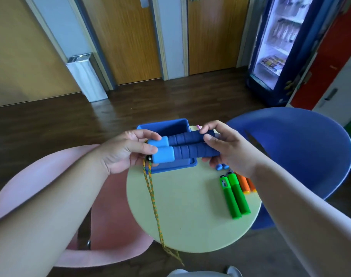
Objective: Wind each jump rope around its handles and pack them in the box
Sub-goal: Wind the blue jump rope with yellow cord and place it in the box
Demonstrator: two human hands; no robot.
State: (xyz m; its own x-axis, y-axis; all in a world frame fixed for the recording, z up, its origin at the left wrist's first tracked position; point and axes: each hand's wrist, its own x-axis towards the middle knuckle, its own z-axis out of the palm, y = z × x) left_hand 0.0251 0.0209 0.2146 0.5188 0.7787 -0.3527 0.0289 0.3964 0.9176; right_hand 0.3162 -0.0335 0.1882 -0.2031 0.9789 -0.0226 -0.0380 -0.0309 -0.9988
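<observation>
Two blue jump rope handles [182, 147] lie side by side, held in the air above the blue box [164, 125]. My left hand [126, 151] grips their light blue ends. My right hand [228, 145] grips the dark foam ends. Their orange-green rope [152, 198] hangs from the left end, runs across the round table [180, 206] and drops over its near edge. A green pair of handles [235, 195] lies on the table to the right, with an orange pair [246, 183] just behind it. Another small blue piece [221, 166] shows under my right hand.
A pink chair [40, 176] stands left of the table and a blue chair [294, 148] to its right. Wooden doors, a white bin [86, 76] and a lit drinks fridge [278, 47] stand at the back across a dark wood floor.
</observation>
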